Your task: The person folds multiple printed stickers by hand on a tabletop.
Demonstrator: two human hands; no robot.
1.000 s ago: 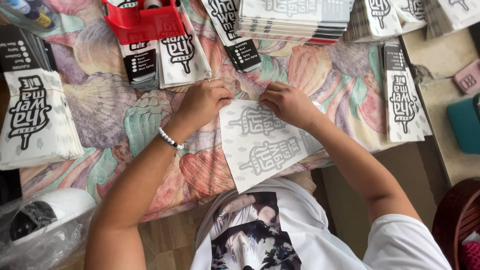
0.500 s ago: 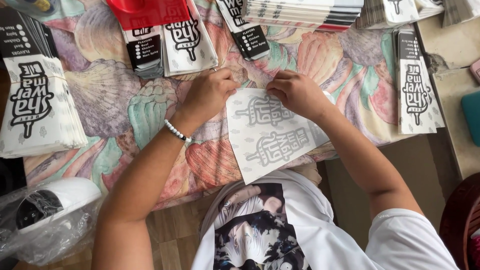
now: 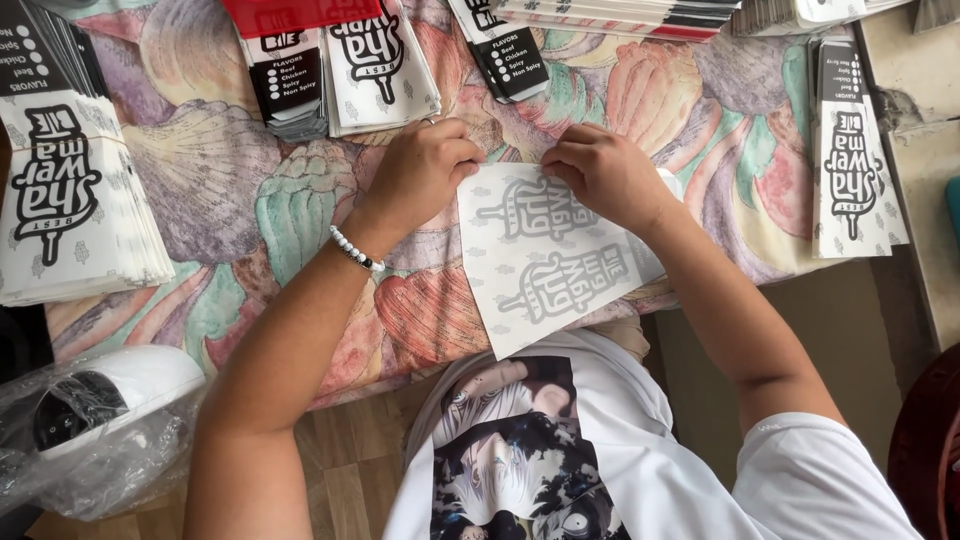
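White paper sheet, flat and thin, grey lettering showing through from its printed underside, lying on the shell-patterned cloth in pink, green and purple over the desk, lower corner poking past the front edge toward the white printed T-shirt. Two hands on it, both at the top edge. Left hand, fingers curled together, pinching the sheet's upper left corner; white bead bracelet on that wrist. Right hand, fingers bunched and closed, pressing down on the upper right part of the same sheet. Hands close, not touching.

Counting the stacks around: one thick pile of white printed sleeves with bold black lettering at far left, well apart from the hands. Two piles side by side just above the left hand, one black-faced with a column of white dots, one white with black lettering. One more black-labelled pile above the gap between the hands. One tall narrow pile, black on top and white below, at the right edge of the cloth. One wide fanned stack along the top edge. Red flat container at top, partly cut off. Clear plastic bag holding a white rounded object at lower left, off the desk.
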